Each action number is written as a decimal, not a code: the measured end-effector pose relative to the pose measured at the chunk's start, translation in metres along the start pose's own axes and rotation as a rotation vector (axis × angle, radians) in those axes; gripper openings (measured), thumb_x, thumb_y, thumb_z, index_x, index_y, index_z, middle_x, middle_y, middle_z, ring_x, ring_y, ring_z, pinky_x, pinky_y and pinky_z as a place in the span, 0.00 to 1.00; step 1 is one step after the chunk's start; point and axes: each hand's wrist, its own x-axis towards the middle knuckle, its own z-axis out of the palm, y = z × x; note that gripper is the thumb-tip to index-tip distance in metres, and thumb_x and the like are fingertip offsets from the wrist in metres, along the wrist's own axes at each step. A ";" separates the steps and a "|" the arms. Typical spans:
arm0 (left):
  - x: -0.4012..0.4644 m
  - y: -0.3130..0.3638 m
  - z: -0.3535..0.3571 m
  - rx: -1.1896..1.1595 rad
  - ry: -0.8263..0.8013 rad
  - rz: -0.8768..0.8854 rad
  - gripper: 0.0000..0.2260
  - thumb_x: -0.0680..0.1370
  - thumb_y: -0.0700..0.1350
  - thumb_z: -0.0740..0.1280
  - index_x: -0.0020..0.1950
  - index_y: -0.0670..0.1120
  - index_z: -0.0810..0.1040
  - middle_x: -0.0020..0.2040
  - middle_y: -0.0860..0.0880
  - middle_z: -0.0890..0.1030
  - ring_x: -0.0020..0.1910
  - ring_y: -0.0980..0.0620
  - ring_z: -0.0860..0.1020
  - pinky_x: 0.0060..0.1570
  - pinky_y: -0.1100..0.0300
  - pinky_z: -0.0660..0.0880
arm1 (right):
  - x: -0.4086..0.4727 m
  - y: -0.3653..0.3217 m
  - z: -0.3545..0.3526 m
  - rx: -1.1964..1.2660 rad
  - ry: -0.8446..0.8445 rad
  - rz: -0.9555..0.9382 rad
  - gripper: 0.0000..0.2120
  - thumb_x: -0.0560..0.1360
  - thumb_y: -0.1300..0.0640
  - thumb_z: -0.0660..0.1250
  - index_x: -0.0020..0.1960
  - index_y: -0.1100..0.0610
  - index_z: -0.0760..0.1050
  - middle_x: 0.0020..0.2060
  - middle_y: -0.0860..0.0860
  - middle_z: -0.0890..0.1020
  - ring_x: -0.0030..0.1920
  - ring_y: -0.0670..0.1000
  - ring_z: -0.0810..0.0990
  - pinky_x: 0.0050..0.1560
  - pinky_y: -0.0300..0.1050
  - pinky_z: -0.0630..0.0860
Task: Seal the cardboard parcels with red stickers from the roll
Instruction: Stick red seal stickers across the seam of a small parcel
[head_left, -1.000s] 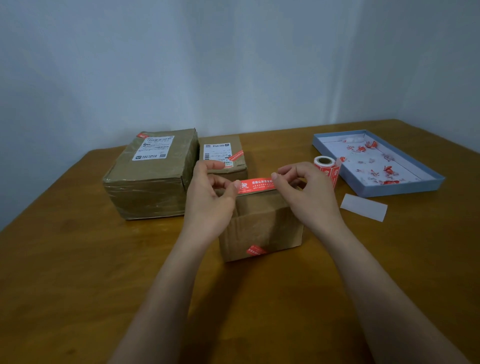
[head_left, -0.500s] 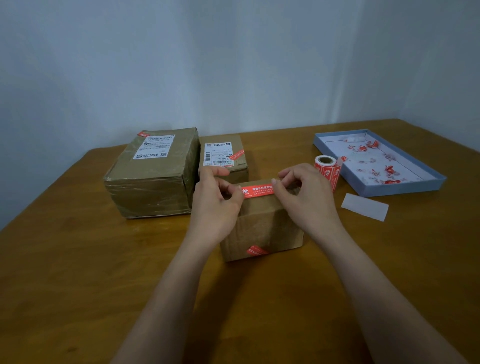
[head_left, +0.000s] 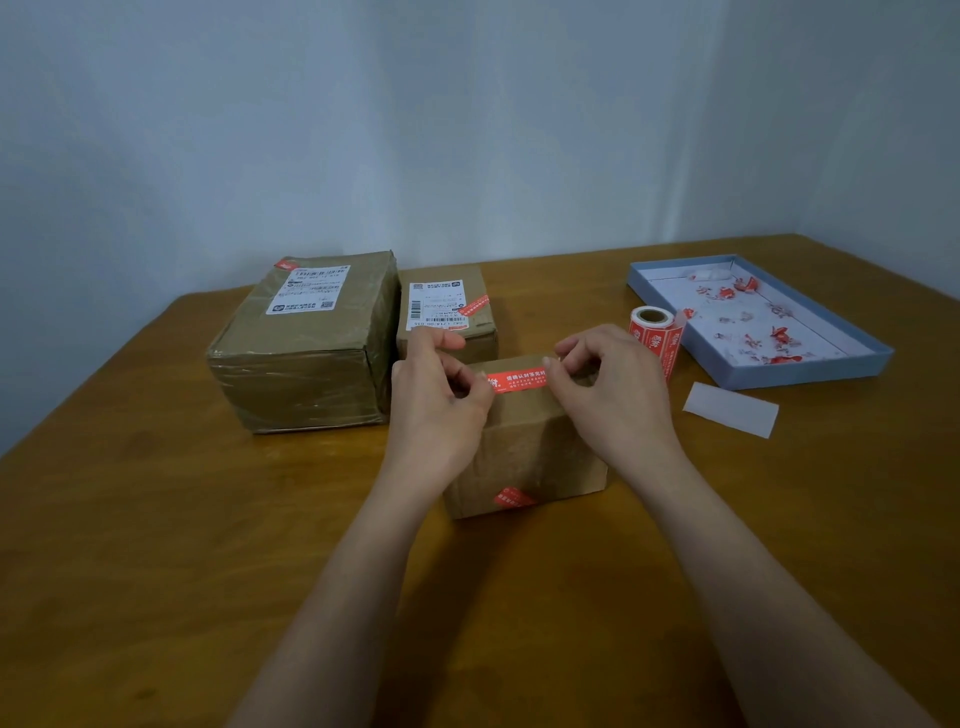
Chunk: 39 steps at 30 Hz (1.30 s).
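Observation:
A small brown cardboard parcel (head_left: 530, 452) stands in the middle of the table, with a red sticker on its near edge. Stretched over its far top edge is a long red sticker (head_left: 519, 380) with white print. My left hand (head_left: 436, 410) pinches the sticker's left end and my right hand (head_left: 608, 384) pinches its right end. The red sticker roll (head_left: 652, 332) stands upright just behind my right hand. Two more parcels sit at the back: a large taped one (head_left: 306, 343) and a smaller one (head_left: 447, 312), each bearing a red sticker.
A shallow blue tray (head_left: 810, 374) with red paper scraps lies at the right. A white backing strip (head_left: 730, 409) rests on the wooden table (head_left: 156, 545) in front of it. A pale wall closes the back.
Both hands have lowered the red sticker from just above the parcel onto its far top edge. The parcels and the roll have not moved.

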 end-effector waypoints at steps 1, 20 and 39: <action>0.000 0.000 0.000 0.001 -0.001 -0.001 0.16 0.76 0.38 0.69 0.56 0.50 0.66 0.37 0.53 0.78 0.50 0.50 0.77 0.48 0.60 0.73 | 0.000 0.000 0.000 -0.005 -0.001 0.002 0.10 0.75 0.54 0.70 0.36 0.52 0.73 0.47 0.44 0.77 0.50 0.44 0.76 0.47 0.36 0.73; 0.002 -0.001 0.004 -0.053 0.021 -0.064 0.15 0.72 0.37 0.71 0.49 0.53 0.71 0.36 0.55 0.77 0.53 0.45 0.76 0.53 0.46 0.76 | 0.000 -0.008 -0.007 0.025 -0.076 0.143 0.10 0.74 0.54 0.71 0.37 0.51 0.73 0.62 0.49 0.70 0.59 0.41 0.67 0.44 0.26 0.60; 0.001 0.002 0.000 -0.348 -0.122 -0.588 0.21 0.77 0.51 0.67 0.68 0.50 0.67 0.53 0.54 0.74 0.49 0.55 0.73 0.39 0.60 0.71 | 0.006 0.008 -0.005 0.511 -0.348 0.590 0.30 0.74 0.43 0.68 0.72 0.47 0.60 0.61 0.49 0.69 0.56 0.50 0.69 0.51 0.46 0.71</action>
